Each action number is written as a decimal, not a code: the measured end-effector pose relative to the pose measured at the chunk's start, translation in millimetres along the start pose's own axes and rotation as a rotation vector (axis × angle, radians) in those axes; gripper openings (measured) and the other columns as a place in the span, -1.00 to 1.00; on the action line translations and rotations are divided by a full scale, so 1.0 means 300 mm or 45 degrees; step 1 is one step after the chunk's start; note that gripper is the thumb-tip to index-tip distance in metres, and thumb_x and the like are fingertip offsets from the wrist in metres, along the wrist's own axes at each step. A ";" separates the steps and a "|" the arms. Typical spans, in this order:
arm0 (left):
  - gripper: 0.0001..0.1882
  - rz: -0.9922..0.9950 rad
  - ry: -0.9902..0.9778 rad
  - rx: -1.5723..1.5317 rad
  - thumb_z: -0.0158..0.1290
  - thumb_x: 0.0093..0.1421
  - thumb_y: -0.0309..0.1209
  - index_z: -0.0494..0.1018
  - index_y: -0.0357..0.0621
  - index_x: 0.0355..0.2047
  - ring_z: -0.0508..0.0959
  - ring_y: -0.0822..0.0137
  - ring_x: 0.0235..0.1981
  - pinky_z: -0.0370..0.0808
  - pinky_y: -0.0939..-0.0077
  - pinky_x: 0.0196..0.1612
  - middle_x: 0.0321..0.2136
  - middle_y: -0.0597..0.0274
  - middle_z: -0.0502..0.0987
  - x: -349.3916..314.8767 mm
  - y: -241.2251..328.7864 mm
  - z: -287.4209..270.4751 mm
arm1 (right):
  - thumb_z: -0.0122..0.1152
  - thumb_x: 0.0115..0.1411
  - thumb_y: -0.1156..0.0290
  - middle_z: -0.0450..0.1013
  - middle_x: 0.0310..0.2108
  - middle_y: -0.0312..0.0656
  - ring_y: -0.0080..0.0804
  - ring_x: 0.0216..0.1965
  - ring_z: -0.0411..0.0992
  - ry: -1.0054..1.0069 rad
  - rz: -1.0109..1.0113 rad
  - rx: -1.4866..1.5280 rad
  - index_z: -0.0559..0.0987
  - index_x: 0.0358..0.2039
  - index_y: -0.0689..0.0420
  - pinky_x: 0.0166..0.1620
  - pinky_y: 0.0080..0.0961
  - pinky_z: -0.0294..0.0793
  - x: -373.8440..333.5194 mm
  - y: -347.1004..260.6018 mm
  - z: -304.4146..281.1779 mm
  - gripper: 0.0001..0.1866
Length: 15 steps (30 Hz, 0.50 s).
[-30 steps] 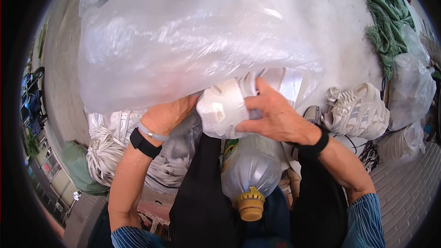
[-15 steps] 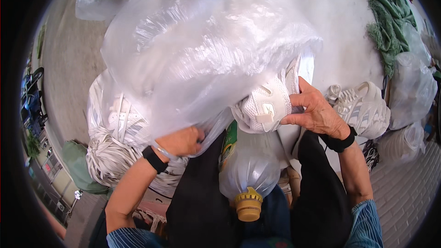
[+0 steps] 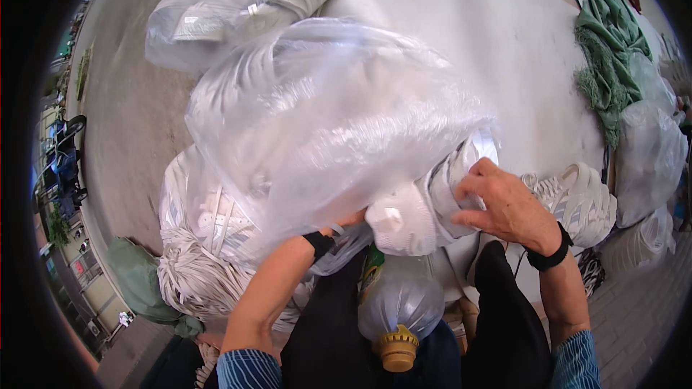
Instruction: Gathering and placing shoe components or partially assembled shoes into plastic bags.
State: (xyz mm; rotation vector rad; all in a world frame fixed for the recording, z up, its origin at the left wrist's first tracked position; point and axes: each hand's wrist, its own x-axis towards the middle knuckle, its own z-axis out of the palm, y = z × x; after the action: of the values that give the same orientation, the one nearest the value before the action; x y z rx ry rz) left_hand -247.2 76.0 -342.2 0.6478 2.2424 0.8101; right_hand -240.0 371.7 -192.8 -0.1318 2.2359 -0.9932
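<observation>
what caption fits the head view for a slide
Right hand pushes a white sneaker into a clear plastic bag; left hand hidden inside the bag's mouth.

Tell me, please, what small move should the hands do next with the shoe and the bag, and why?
Probably push the shoe further into the bag. The right hand presses its heel end, and part of the shoe sits outside the bag mouth. The left hand is mostly hidden under the plastic, apparently holding the bag, so its grip should hold steady.
</observation>
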 end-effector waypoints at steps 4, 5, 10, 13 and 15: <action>-0.63 -0.242 0.019 -0.421 -0.09 0.26 -0.29 0.35 -0.16 0.03 0.48 0.19 -0.07 0.38 0.32 0.03 -0.04 0.12 0.47 0.013 -0.016 0.034 | 0.18 0.06 0.34 0.40 -0.41 0.04 0.04 -0.35 0.43 0.222 -0.170 -0.076 0.49 -0.42 0.21 -0.27 -0.19 0.42 0.138 -0.040 -0.016 -0.81; -0.63 -0.295 0.016 -0.536 -0.08 0.25 -0.30 0.35 -0.16 0.03 0.48 0.20 -0.06 0.38 0.33 0.04 -0.04 0.13 0.47 0.018 -0.019 0.041 | 0.07 0.08 0.39 0.45 -0.44 0.04 -0.02 -0.40 0.45 0.277 -0.287 -0.152 0.50 -0.30 0.25 -0.29 -0.25 0.43 0.207 0.002 0.021 -0.78; -0.61 -0.567 -0.016 -1.120 -0.03 0.21 -0.34 0.34 -0.19 0.04 0.46 0.26 -0.02 0.36 0.35 0.07 -0.05 0.15 0.48 0.045 -0.016 0.079 | 0.08 0.06 0.35 0.48 -0.49 0.07 -0.08 -0.38 0.50 0.300 -0.072 -0.319 0.48 -0.32 0.31 -0.28 -0.31 0.48 0.460 0.136 0.069 -0.73; -0.59 -0.769 -0.036 -1.476 0.01 0.19 -0.37 0.34 -0.21 0.05 0.45 0.29 0.00 0.35 0.37 0.09 -0.05 0.16 0.48 0.037 -0.019 0.090 | 0.11 0.04 0.31 0.50 -0.49 -0.01 -0.23 -0.38 0.52 0.337 0.016 0.214 0.49 -0.26 0.31 -0.26 -0.38 0.47 0.504 0.103 -0.029 -0.66; -0.58 -0.917 -0.067 -1.722 0.03 0.18 -0.39 0.33 -0.22 0.05 0.44 0.31 0.02 0.34 0.38 0.10 -0.05 0.17 0.49 0.041 -0.010 0.099 | 0.12 0.03 0.30 0.51 -0.47 -0.04 -0.28 -0.39 0.51 0.363 -0.066 0.300 0.49 -0.22 0.33 -0.25 -0.41 0.47 0.561 0.147 -0.057 -0.63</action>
State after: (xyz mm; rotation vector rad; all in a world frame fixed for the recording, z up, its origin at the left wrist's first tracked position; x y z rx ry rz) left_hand -234.7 92.6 -367.1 -0.7106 1.2057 1.5273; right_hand -371.7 355.2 -306.4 0.0605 2.3546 -1.3680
